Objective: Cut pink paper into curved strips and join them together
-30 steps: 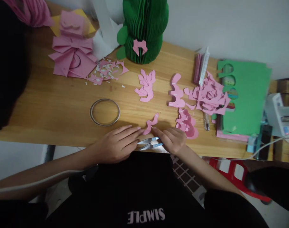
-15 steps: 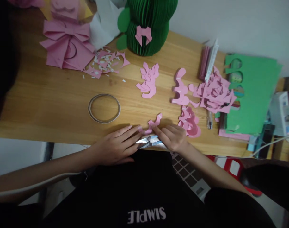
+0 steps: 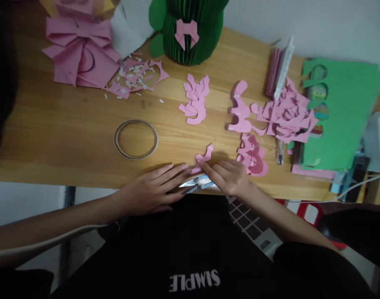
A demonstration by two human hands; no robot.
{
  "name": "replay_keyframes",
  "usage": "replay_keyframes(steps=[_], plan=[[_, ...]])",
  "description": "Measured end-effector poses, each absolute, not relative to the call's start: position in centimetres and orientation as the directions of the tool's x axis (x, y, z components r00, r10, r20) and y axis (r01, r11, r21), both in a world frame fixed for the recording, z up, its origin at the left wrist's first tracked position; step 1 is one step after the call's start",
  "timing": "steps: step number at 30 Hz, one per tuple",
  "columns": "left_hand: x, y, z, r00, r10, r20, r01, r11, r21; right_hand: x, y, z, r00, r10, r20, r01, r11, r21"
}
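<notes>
Handling of a scalloped pink paper strip [image 3: 205,157] on the desk [image 3: 68,166], lower centre of the frame. Probably best done by pressing lightly and evenly, steadying one end while working along the curve, and sparing the narrow parts from creases; also advisable to hold all fingers clear of the bare blades of the snips [image 3: 196,182], just below the strip. Lying between the two hands: lower left end at the fingertips of the left hand [image 3: 155,189], middle under the index finger of the right hand [image 3: 229,177], free end slanting toward the upper right. At left, a flat pose with fingers extended, gripping nothing visibly; at right, a curled pose over the handles of the snips, whether gripping them impossible to tell. Also shown: near the right hand, nested pink paper shapes [image 3: 254,155]; left of centre, a ring [image 3: 136,158].
</notes>
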State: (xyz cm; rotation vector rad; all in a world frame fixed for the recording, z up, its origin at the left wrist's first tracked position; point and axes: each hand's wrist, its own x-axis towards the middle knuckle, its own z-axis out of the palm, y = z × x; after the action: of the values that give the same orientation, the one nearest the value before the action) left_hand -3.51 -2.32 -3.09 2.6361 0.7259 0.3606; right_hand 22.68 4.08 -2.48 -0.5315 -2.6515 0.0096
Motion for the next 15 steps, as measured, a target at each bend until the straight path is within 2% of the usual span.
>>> replay_keyframes(steps=[4,10,15], plan=[[-3.48,-2.3,-3.15,0.852,0.507,0.127,0.437,-0.824,0.36,22.81,4.06,-2.66,-0.843,0.398,0.361,0.374,0.917,-0.138],[-3.43,-2.47,-3.22,0.854,0.512,0.089,0.463,-0.827,0.32,22.44,4.25,-2.21,-0.835,0.359,0.418,0.371,0.927,-0.056],[-3.37,-2.53,-3.29,0.849,0.519,0.102,0.467,-0.827,0.313,22.41,4.35,-1.83,-0.855,0.375,0.358,0.378,0.924,-0.066]])
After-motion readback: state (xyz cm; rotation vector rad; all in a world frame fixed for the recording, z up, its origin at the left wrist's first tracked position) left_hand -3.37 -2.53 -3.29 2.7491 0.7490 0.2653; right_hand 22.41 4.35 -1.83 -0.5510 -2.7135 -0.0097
